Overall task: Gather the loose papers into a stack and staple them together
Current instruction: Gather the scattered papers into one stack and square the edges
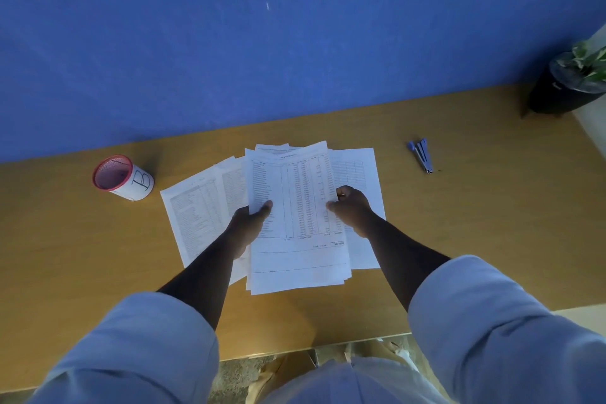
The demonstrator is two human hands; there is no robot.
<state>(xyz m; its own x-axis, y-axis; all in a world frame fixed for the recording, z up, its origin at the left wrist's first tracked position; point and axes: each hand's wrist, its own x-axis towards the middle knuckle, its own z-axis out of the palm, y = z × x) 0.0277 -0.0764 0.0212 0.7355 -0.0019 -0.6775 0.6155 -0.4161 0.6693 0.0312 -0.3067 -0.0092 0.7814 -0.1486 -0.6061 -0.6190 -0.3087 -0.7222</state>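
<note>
The print on the papers (296, 207) is too small to read. The potted plant (570, 82) at upper right is cut by the frame's edge. Both sleeves (492, 321) run off the bottom.

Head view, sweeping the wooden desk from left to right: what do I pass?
Red-rimmed white mesh cup marked B → fanned-out white printed papers → left hand → right hand → small blue stapler → black pot holding a green plant.
</note>
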